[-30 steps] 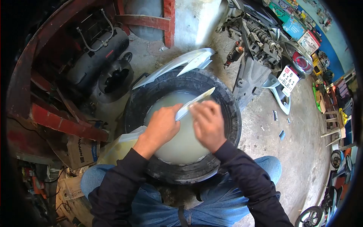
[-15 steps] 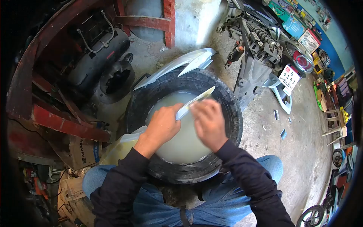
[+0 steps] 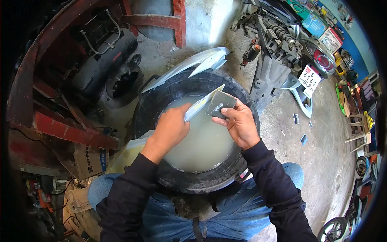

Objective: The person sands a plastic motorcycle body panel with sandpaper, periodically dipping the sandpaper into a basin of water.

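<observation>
My left hand [image 3: 171, 127] is closed around the lower end of a narrow white motorcycle body panel [image 3: 200, 105], which tilts up to the right over cloudy water [image 3: 197, 151]. Between the thumb and fingers of my right hand [image 3: 244, 125] is a dark grey piece of sandpaper [image 3: 222, 103], turned face up beside the panel. The water fills a round black tub [image 3: 193, 184] that looks made from a tyre. A silvery-white fairing [image 3: 183, 69] lies across the tub's far rim. At the near left rim leans a yellowish-white panel [image 3: 128, 157], partly behind my left forearm.
A partly stripped motorcycle [image 3: 270, 64] stands at the back right, its plate [image 3: 308, 82] facing me. Small blue scraps [image 3: 303, 139] lie on the concrete floor. A black air compressor [image 3: 105, 56] sits at left under a red frame [image 3: 72, 131], above a cardboard box [image 3: 88, 161].
My right hand has moved slightly right and down, away from the panel, and turned over, bringing the sandpaper into view. My left hand keeps its grip on the panel, nearly in place.
</observation>
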A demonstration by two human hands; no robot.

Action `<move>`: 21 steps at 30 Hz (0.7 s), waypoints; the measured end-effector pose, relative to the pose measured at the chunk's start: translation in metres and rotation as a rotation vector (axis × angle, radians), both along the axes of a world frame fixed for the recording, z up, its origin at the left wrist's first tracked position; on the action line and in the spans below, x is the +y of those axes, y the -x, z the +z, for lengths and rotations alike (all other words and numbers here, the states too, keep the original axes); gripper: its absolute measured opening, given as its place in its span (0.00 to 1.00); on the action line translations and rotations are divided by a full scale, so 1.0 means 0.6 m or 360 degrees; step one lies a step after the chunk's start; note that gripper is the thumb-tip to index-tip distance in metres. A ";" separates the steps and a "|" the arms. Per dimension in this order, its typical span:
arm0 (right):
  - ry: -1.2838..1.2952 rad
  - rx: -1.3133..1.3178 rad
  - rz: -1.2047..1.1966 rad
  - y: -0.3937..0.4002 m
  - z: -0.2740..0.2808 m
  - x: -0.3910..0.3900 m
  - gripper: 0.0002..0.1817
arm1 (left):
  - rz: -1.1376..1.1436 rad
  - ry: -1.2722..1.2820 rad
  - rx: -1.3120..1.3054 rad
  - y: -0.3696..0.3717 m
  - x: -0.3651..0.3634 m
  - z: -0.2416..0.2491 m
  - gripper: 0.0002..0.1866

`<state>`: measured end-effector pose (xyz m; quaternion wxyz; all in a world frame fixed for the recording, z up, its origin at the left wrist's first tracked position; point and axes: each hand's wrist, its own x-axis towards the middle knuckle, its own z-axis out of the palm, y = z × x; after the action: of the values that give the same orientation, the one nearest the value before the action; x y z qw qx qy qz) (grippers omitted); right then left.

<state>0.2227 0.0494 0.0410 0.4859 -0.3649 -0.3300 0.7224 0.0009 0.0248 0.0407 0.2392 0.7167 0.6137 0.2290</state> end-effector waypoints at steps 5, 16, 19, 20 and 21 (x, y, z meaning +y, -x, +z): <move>-0.0090 -0.0263 0.0035 0.003 0.004 -0.005 0.20 | -0.0014 0.0006 -0.0017 -0.001 -0.001 0.002 0.28; -0.0311 -0.0305 0.0092 0.013 -0.007 -0.006 0.29 | -0.0016 0.0011 -0.0030 -0.001 -0.001 0.003 0.28; -0.0287 -0.0363 0.0093 0.008 -0.016 -0.002 0.26 | -0.0025 0.0014 -0.0013 -0.001 -0.001 0.004 0.28; -0.0258 -0.0326 0.0081 0.008 -0.015 -0.003 0.23 | -0.0025 0.0013 -0.0013 -0.001 -0.001 0.004 0.28; -0.0230 -0.0290 0.0070 0.008 -0.014 -0.003 0.21 | -0.0032 -0.0005 -0.0002 -0.001 -0.001 0.003 0.28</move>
<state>0.2180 0.0476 0.0327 0.4630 -0.3856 -0.4320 0.6711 0.0013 0.0244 0.0427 0.2409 0.7230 0.6060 0.2280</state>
